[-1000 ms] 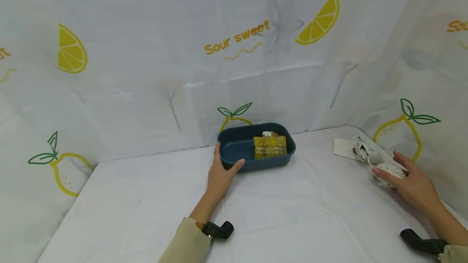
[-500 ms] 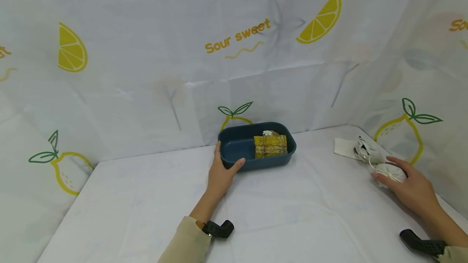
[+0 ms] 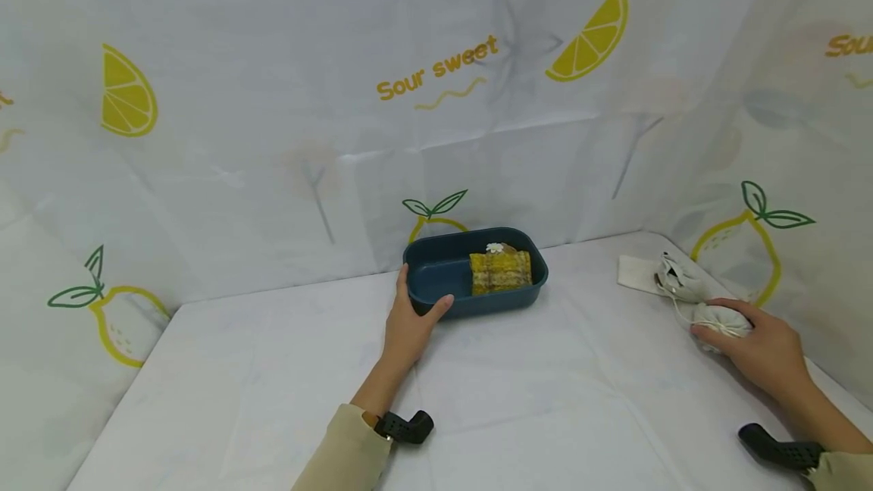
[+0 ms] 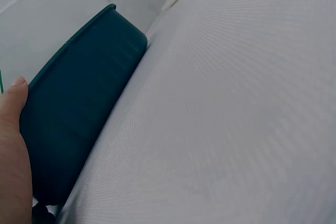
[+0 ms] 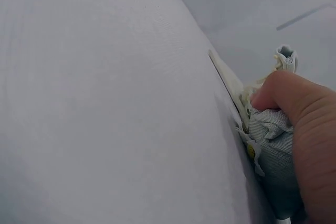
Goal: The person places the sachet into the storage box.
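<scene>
My left hand (image 3: pixel 407 328) holds the near left corner of a dark blue oblong bin (image 3: pixel 436 308), thumb along its front wall and fingers at its left end. In the left wrist view the thumb lies by the rim of the bin (image 4: pixel 79 103). A yellow, brown-streaked roll (image 3: pixel 501 273) with a small white flower beside it lies in the right half. At the right, my right hand (image 3: pixel 767 347) grips a small white cloth drawstring pouch (image 3: pixel 724 318). In the right wrist view its thumb presses into the gathered fabric of the pouch (image 5: pixel 275 156); the other fingers are hidden.
Another crumpled white cloth pouch (image 3: pixel 682 279) lies just behind the gripped one, with a flat white piece (image 3: pixel 637 273) beside it. A white cloth (image 3: pixel 532 400) covers the table. Lemon-printed white sheets (image 3: pixel 273 97) hang close around the back and sides.
My right hand's fingers have closed in around the pouch, and its cord now stretches loosely to the left. The left hand and bin stay in place.
</scene>
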Demonstrator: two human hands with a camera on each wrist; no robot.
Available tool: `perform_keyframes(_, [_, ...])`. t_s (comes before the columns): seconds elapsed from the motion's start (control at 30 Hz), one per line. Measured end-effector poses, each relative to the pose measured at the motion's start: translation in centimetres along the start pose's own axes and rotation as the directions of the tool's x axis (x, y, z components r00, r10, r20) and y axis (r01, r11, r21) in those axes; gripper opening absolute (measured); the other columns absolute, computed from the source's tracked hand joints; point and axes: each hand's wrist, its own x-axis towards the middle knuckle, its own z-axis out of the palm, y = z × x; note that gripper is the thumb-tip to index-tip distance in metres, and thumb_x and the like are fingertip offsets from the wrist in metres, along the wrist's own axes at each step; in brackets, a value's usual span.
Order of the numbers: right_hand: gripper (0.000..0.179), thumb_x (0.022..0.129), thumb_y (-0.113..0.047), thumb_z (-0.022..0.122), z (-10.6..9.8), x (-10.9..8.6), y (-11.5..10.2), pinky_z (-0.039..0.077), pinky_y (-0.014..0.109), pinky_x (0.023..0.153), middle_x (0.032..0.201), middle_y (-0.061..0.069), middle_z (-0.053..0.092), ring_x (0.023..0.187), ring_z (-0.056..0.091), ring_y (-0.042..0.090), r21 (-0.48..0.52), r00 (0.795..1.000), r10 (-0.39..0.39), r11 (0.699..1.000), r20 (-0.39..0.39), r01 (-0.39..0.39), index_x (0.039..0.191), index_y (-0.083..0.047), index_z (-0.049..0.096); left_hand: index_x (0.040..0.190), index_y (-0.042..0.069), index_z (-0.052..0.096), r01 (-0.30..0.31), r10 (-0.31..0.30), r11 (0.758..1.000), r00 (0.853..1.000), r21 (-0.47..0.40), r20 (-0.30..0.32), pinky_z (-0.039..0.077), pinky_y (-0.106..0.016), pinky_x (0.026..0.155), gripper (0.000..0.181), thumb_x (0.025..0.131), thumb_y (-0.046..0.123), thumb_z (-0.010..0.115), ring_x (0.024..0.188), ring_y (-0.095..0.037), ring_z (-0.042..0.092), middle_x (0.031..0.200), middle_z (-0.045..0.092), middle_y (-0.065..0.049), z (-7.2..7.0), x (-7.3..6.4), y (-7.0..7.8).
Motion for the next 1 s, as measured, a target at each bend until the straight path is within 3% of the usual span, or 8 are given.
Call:
perform_keyframes(0.23, [0.065, 0.087, -0.039, 0.078, 0.0, 0.1, -0.6, 0.034, 0.034, 0.068, 0.131, 0.040, 0.053, 0.106, 0.053, 0.050, 0.031, 1.000, 0.007, 1.000, -0.003, -0.007, 0.132, 0.004, 0.058, 0.163, 0.034, 0.009, 0.009, -0.009, 1.000, 1.000, 0.007, -0.006, 0.032, -0.063, 0.118, 0.106, 0.083, 0.071, 0.068, 0.152, -0.036, 0.032, 0.169, 0.024, -0.008, -0.3, -0.1, -0.2])
perform_keyframes(0.5, [0.066, 0.085, -0.042, 0.079, -0.3, 0.4, -1.3, 0.033, 0.026, 0.064, 0.127, 0.037, 0.055, 0.095, 0.051, 0.036, 0.088, 1.000, 0.016, 0.996, 0.004, -0.017, 0.131, 0.000, 0.058, 0.163, 0.035, 0.008, 0.014, -0.014, 1.000, 1.000, -0.008, -0.011, 0.030, -0.062, 0.120, 0.106, 0.083, 0.071, 0.068, 0.153, -0.034, 0.031, 0.169, 0.023, -0.005, -0.4, -0.1, -0.2])
perform_keyframes(0.73, [0.056, 0.085, -0.038, 0.081, -1.4, 0.4, -2.6, 0.036, 0.016, 0.056, 0.133, 0.034, 0.056, 0.082, 0.041, -0.001, 0.145, 0.998, -0.057, 0.988, -0.017, 0.059, 0.128, -0.006, 0.062, 0.163, 0.033, 0.009, -0.003, 0.003, 1.000, 1.000, -0.006, -0.015, 0.031, -0.063, 0.119, 0.106, 0.083, 0.071, 0.067, 0.153, -0.035, 0.032, 0.169, 0.024, -0.007, -0.3, 0.0, -0.2])
perform_keyframes(0.83, [0.057, 0.085, -0.036, 0.082, -1.7, 0.2, -3.6, 0.037, 0.016, 0.056, 0.132, 0.031, 0.057, 0.080, 0.036, -0.008, 0.153, 0.996, -0.082, 0.985, -0.026, 0.085, 0.129, -0.007, 0.063, 0.163, 0.033, 0.009, -0.010, 0.010, 1.000, 1.000, -0.010, -0.011, 0.030, -0.062, 0.119, 0.106, 0.084, 0.070, 0.068, 0.153, -0.034, 0.031, 0.169, 0.024, -0.006, -0.1, 0.0, -0.1])
perform_keyframes(0.9, [0.055, 0.084, -0.034, 0.083, -1.8, 0.1, -4.1, 0.037, 0.015, 0.057, 0.123, 0.007, 0.065, 0.080, 0.036, -0.010, 0.169, 0.993, -0.108, 0.979, -0.043, 0.114, 0.128, -0.008, 0.063, 0.163, 0.033, 0.009, -0.014, 0.014, 1.000, 1.000, -0.013, -0.007, 0.030, -0.062, 0.119, 0.105, 0.085, 0.069, 0.068, 0.153, -0.034, 0.031, 0.169, 0.024, -0.006, 0.0, 0.0, -0.1])
perform_keyframes(1.0, [0.050, 0.083, -0.030, 0.084, -2.1, 0.0, -5.2, 0.040, 0.016, 0.055, 0.105, -0.028, 0.053, 0.079, 0.039, -0.010, 0.201, 0.985, -0.156, 0.965, -0.069, 0.167, 0.125, -0.011, 0.065, 0.164, 0.032, 0.009, -0.021, 0.021, 1.000, 1.000, -0.006, -0.002, 0.031, -0.061, 0.119, 0.106, 0.084, 0.070, 0.067, 0.153, -0.034, 0.032, 0.169, 0.024, -0.007, 0.1, 0.0, 0.0])
